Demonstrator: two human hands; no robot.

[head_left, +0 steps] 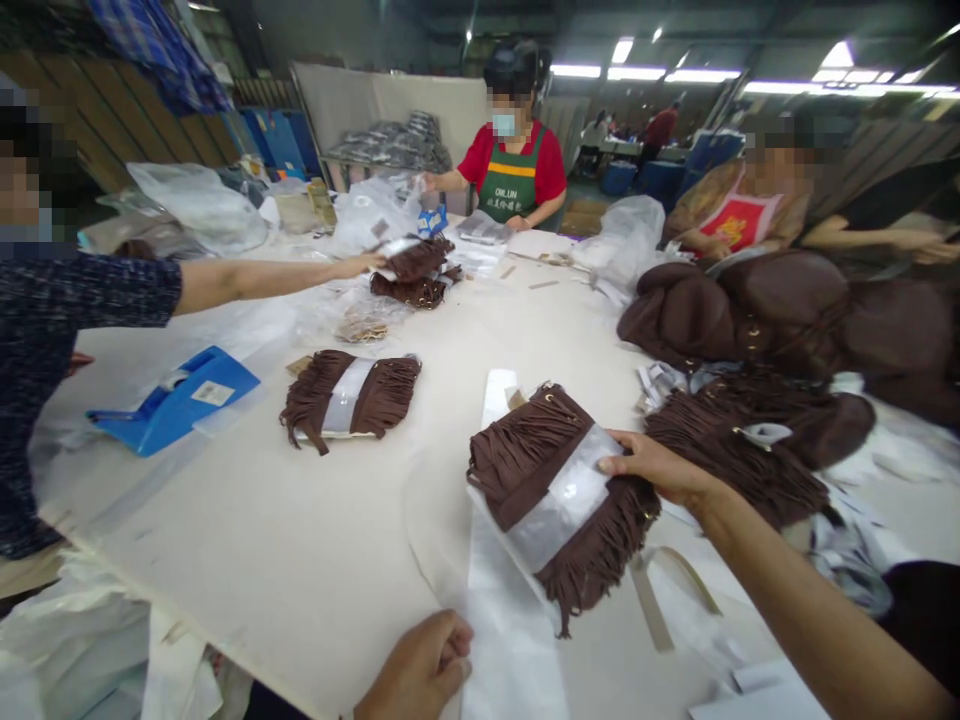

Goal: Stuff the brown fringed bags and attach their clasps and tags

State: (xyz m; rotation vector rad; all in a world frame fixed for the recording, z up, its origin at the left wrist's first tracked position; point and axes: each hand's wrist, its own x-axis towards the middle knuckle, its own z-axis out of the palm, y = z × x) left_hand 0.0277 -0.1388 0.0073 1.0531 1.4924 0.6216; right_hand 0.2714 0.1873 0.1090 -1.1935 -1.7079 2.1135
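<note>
My right hand is closed on the near right side of a brown fringed bag, its thumb on top. A pale translucent wrap runs across the bag's middle, and the bag is tilted over a white sheet. At the lower middle, my left hand is curled at the left edge of that sheet. Whether anything is inside its fingers is hidden. Left of the held bag, a second wrapped fringed bag lies on the table.
A blue tape dispenser stands at the left, near a co-worker's outstretched arm. More fringed brown bags are heaped at the right. Two thin strips lie beside the sheet. A person in a green apron works across the table.
</note>
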